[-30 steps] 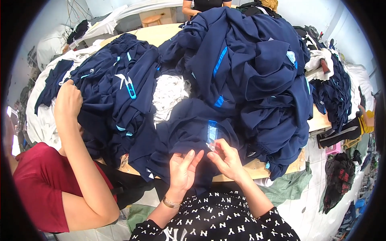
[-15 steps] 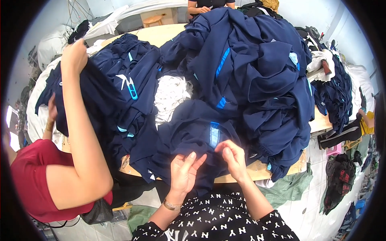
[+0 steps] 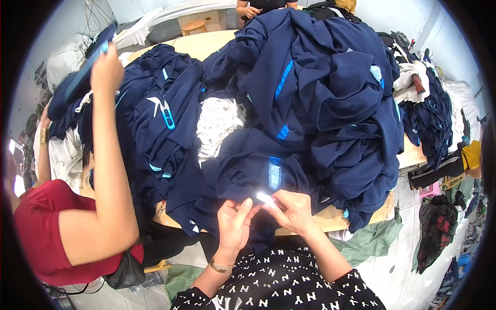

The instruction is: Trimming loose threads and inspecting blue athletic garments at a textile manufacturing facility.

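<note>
Two hands (image 3: 235,227) (image 3: 295,212), one shiny object (image 3: 266,199), one blue-handled clipper (image 3: 168,117)

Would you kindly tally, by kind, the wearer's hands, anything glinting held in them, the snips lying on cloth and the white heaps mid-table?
Wearer's bare hands: 2 (left hand, right hand)
Small, glinting white object in the right hand: 1
Light-blue-handled metal snips on navy cloth: 1
White heap of crumpled strips: 1
Total: 5
</note>
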Tool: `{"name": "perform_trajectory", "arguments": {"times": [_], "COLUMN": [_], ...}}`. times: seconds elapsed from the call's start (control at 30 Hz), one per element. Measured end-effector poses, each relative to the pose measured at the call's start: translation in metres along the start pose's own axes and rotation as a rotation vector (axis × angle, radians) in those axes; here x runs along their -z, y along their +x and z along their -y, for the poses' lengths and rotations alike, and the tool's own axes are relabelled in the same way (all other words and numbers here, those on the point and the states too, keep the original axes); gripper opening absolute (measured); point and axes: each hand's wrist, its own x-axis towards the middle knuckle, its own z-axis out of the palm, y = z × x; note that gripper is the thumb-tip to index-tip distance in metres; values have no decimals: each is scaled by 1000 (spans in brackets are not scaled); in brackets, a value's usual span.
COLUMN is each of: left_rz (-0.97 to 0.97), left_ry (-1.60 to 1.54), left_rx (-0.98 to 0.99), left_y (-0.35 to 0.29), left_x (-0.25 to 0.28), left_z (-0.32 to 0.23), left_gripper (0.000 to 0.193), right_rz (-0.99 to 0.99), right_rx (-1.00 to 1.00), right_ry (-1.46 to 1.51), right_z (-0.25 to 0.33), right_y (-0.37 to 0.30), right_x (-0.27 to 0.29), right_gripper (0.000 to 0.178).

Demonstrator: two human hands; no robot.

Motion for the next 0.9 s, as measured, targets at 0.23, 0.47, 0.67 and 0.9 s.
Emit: {"name": "perform_trajectory", "arguments": {"times": [0.23,0.47,0.67,0.9], "left_rz": [36,20,9,-6], "left_ry": [1,-162,-166,-84], "left_rx": [-6,113,127,91], "left_y": [0,2,2,1], "left_x": [-1,2,-1,-2], "left_z": [0,-3,-4,0], "left_gripper": [14,11,11,12], "right_rz": [-19,-41,-60,-51], "right_rx": [65,-23,47,57], "right_ry": [-11,14,-11,-25], "right_z": [-2,-5,-8,-7], "right_y": [3,-4,-5,-1], "right_x": [0,-1,-8,-10], "right_gripper": [32,31,31,31]}}
